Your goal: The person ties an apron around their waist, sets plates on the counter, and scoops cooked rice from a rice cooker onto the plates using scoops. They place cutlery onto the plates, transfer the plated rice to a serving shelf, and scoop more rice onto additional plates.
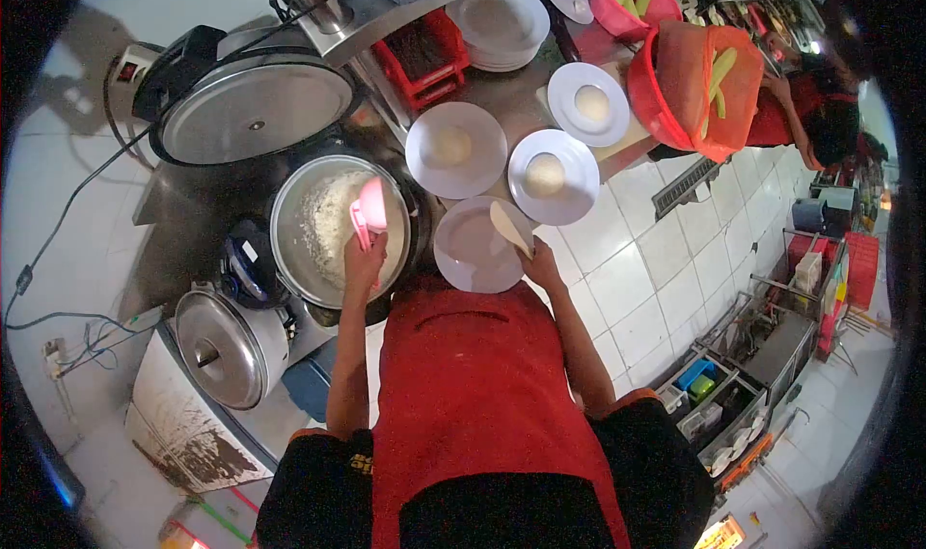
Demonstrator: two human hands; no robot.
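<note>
My left hand [365,260] is closed round the handle of a pink rice scoop [370,205], which hangs over the open rice cooker pot [281,223]. Loose white rice [328,216] lies inside the pot. In my right hand [542,264] is a pale rice paddle [507,228], its blade above a bare white plate [468,260]. Beyond it, one white plate [422,163] holds a rounded mound of rice [450,147]. Two more plates, a nearer one [581,184] and a farther one [569,78], carry similar mounds.
The cooker's raised lid [256,115] stands behind the pot. A second lidded cooker [222,346] is at left. Stacked plates [500,23], a red bin [420,57] and a red basket [656,96] are at the back. Another person's arm [791,115] shows at far right.
</note>
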